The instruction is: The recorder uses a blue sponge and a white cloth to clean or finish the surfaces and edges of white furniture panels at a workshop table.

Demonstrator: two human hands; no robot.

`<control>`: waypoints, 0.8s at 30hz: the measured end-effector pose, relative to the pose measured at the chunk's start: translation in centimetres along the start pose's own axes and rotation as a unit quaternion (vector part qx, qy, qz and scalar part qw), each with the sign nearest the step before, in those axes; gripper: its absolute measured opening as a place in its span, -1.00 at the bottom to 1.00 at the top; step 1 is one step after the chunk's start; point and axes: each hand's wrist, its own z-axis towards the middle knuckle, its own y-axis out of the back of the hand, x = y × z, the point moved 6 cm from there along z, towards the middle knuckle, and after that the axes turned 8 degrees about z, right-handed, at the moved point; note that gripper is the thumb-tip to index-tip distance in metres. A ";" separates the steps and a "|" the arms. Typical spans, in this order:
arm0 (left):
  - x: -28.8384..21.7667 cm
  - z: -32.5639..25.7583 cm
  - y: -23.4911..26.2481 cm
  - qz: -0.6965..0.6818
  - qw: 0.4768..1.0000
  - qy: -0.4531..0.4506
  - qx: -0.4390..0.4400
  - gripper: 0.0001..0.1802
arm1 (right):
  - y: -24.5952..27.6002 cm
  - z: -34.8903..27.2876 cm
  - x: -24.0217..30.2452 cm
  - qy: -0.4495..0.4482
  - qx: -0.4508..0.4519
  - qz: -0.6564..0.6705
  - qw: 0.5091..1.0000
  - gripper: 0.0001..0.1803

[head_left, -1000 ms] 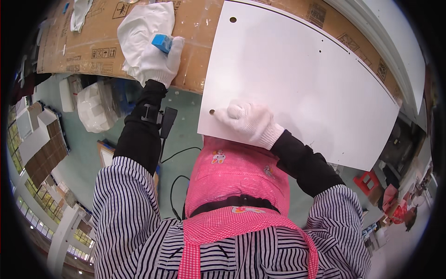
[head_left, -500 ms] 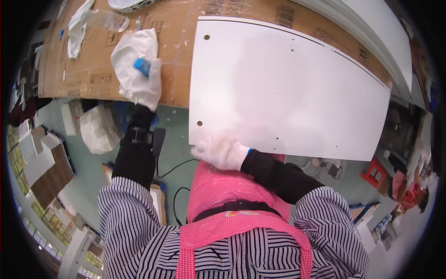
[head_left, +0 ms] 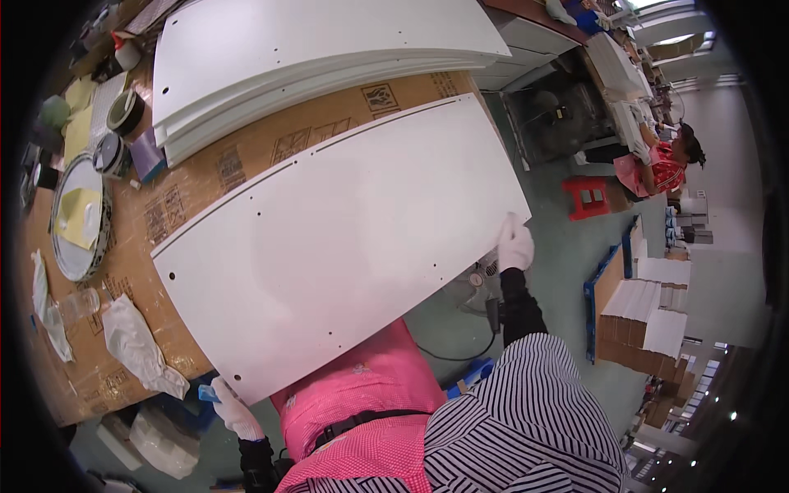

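Note:
A large white panel (head_left: 353, 230) with small drilled holes lies slanted across the cardboard-covered table, its near edge over my pink apron. My right hand (head_left: 515, 244), in a white glove, is closed on the panel's near right edge. At the near left corner of the panel is my gloved left hand (head_left: 236, 409), closed around a small blue block (head_left: 209, 393) that sticks out beside the fingers. Whether this hand also touches the panel is hard to make out. A crumpled white cloth (head_left: 138, 349) rests on the cardboard left of the panel.
Stacked white panels (head_left: 320, 41) stand behind on the table. At left are a round tray (head_left: 80, 263), a tape roll (head_left: 126, 112) and a clear plastic cup (head_left: 80, 306). A red stool (head_left: 586, 198), a seated person (head_left: 662, 160) and a pallet of boards (head_left: 633, 308) are at right.
My left hand has left the white cloth and come to the panel's corner with the blue block. My right hand has moved right along the near edge. The view has turned.

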 end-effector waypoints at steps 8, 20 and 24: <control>-3.9 -0.6 -3.9 0.685 0.716 0.010 -0.134 -0.39 | -3.2 13.4 -4.7 -0.138 0.038 0.062 0.988 -0.47; -13.1 4.1 5.1 0.065 0.902 -0.288 -0.314 -0.31 | -4.7 12.6 -3.5 -0.198 -0.052 0.265 0.942 -0.38; -27.4 2.0 -8.5 -0.132 0.948 -0.157 -0.244 -0.33 | -3.7 15.4 -6.3 -0.234 -0.104 0.284 0.924 -0.39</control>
